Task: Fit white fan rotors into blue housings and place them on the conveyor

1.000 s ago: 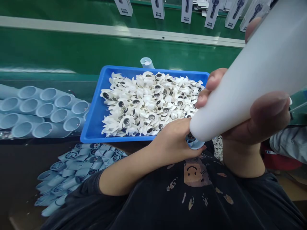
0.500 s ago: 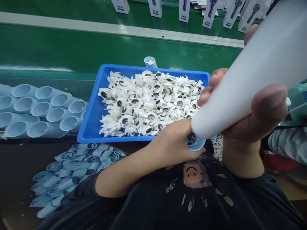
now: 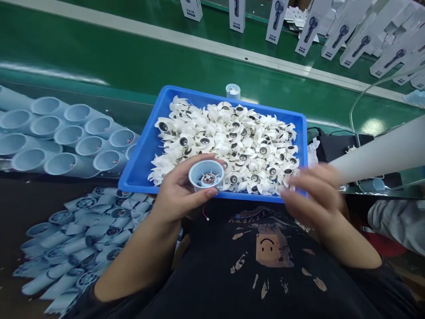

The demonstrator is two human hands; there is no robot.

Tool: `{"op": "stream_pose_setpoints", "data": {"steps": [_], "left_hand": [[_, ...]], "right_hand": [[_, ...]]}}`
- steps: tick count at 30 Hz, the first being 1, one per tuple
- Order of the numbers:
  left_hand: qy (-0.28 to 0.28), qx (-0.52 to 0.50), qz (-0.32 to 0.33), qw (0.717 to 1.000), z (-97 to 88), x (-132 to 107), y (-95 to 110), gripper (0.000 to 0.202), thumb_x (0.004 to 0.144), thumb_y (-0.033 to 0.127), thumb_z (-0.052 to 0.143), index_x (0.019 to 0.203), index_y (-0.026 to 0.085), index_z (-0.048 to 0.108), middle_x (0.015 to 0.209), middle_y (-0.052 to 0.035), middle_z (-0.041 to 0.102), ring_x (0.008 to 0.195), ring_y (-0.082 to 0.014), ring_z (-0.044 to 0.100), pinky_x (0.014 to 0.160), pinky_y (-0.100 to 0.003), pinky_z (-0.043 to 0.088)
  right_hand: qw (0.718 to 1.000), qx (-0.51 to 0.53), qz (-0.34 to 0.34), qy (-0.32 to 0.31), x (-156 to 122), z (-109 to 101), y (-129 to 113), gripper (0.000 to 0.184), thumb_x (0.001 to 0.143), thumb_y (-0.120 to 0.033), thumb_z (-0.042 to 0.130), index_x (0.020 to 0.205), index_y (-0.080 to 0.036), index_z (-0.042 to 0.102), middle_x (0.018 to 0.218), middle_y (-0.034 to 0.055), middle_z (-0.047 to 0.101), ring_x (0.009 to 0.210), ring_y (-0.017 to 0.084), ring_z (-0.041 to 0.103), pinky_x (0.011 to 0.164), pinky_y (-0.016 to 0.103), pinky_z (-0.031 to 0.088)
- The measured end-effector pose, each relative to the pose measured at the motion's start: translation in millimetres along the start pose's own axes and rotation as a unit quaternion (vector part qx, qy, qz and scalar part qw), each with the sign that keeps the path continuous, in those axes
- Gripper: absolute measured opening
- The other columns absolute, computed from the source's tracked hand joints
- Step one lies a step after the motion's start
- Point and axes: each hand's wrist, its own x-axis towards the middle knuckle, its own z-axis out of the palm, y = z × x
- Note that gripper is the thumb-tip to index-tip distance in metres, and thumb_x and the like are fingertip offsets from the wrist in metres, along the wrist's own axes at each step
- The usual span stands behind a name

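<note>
In my left hand is a light-blue cylindrical housing, its round mouth facing up, with fingers and thumb wrapped around it. A small copper-wound motor shows inside, and a thin wire with a white plug dangles below. My right hand is motion-blurred over the right edge of the blue tray; its fingers look stretched out, and I see nothing in them. Beyond that hand, a thick white cylindrical tool slants in from the right. White fan impellers with dark hubs fill the tray.
Light-blue tubes lie stacked at left, above a heap of blue housings. One small blue cup-like part stands behind the tray. Printed boxes line the green conveyor. A grey sleeve shows at right.
The white tool has left my right hand and moved away to the right. My left hand has shifted left with the housing, now turned mouth up. My right hand has lowered to the tray's edge.
</note>
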Motion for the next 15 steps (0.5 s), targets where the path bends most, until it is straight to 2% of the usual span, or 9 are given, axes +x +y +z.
{"op": "stream_pose_setpoints", "data": {"steps": [2, 4, 5, 7, 10, 13, 15], "left_hand": [[-0.030, -0.004, 0.003, 1.000, 5.3, -0.8, -0.9, 0.060, 0.069, 0.045, 0.079, 0.121, 0.021, 0.058, 0.112, -0.0118, 0.071, 0.101, -0.0299, 0.069, 0.087, -0.042, 0.057], [-0.045, 0.008, 0.009, 0.999, 8.8, -1.2, -1.7, 0.061, 0.072, 0.045, 0.076, 0.124, 0.019, 0.056, 0.114, -0.0130, 0.070, 0.103, -0.0301, 0.068, 0.089, -0.042, 0.056], [-0.046, 0.022, 0.012, 0.999, 9.5, -1.4, -2.3, 0.062, 0.073, 0.045, 0.075, 0.125, 0.019, 0.055, 0.116, -0.0131, 0.069, 0.103, -0.0299, 0.068, 0.090, -0.042, 0.055], [-0.038, 0.061, 0.018, 0.997, 9.4, -1.8, -3.7, 0.065, 0.071, 0.042, 0.076, 0.126, 0.019, 0.053, 0.117, -0.0128, 0.067, 0.103, -0.0288, 0.067, 0.089, -0.040, 0.054], [-0.022, 0.112, 0.009, 0.993, 7.4, -2.0, -5.9, 0.066, 0.064, 0.042, 0.080, 0.120, 0.019, 0.052, 0.110, -0.0109, 0.067, 0.092, -0.0250, 0.067, 0.079, -0.036, 0.055], [-0.013, 0.135, -0.006, 0.991, 5.6, -1.7, -5.7, 0.060, 0.063, 0.047, 0.081, 0.109, 0.019, 0.055, 0.101, -0.0083, 0.068, 0.084, -0.0227, 0.066, 0.073, -0.034, 0.054], [-0.032, 0.136, 0.005, 0.990, 4.6, -1.4, -3.1, 0.057, 0.066, 0.048, 0.078, 0.110, 0.019, 0.056, 0.104, -0.0091, 0.068, 0.090, -0.0248, 0.066, 0.078, -0.036, 0.054]], "right_hand": [[0.985, -0.105, -0.048, -0.130, 24.1, 14.6, -7.2, 0.026, 0.097, -0.022, 0.050, 0.116, -0.030, 0.066, 0.120, 0.0028, 0.066, 0.116, 0.024, 0.055, 0.097, 0.042, 0.043], [0.943, -0.203, -0.078, -0.252, 47.6, 24.9, -13.5, 0.028, 0.096, -0.013, 0.048, 0.109, -0.024, 0.070, 0.114, 0.0041, 0.068, 0.111, 0.023, 0.057, 0.094, 0.038, 0.042], [0.925, -0.237, -0.076, -0.287, 57.3, 28.2, -16.5, 0.027, 0.094, -0.010, 0.049, 0.104, -0.021, 0.071, 0.109, 0.0061, 0.069, 0.107, 0.023, 0.059, 0.089, 0.036, 0.043], [0.908, -0.282, -0.040, -0.305, 70.2, 31.4, -22.5, 0.027, 0.090, -0.003, 0.048, 0.094, -0.014, 0.073, 0.102, 0.0122, 0.068, 0.098, 0.024, 0.061, 0.080, 0.034, 0.044], [0.894, -0.329, 0.022, -0.303, 75.3, 30.4, -28.3, 0.033, 0.087, 0.001, 0.043, 0.096, -0.009, 0.072, 0.099, 0.0181, 0.066, 0.092, 0.028, 0.063, 0.071, 0.034, 0.043], [0.889, -0.339, 0.065, -0.302, 72.0, 27.4, -25.5, 0.037, 0.084, 0.004, 0.041, 0.099, -0.010, 0.071, 0.095, 0.0173, 0.066, 0.087, 0.026, 0.064, 0.067, 0.032, 0.043], [0.891, -0.330, 0.080, -0.302, 69.6, 25.6, -19.6, 0.038, 0.081, 0.005, 0.042, 0.098, -0.011, 0.071, 0.095, 0.0155, 0.066, 0.084, 0.024, 0.064, 0.066, 0.031, 0.042]]}}
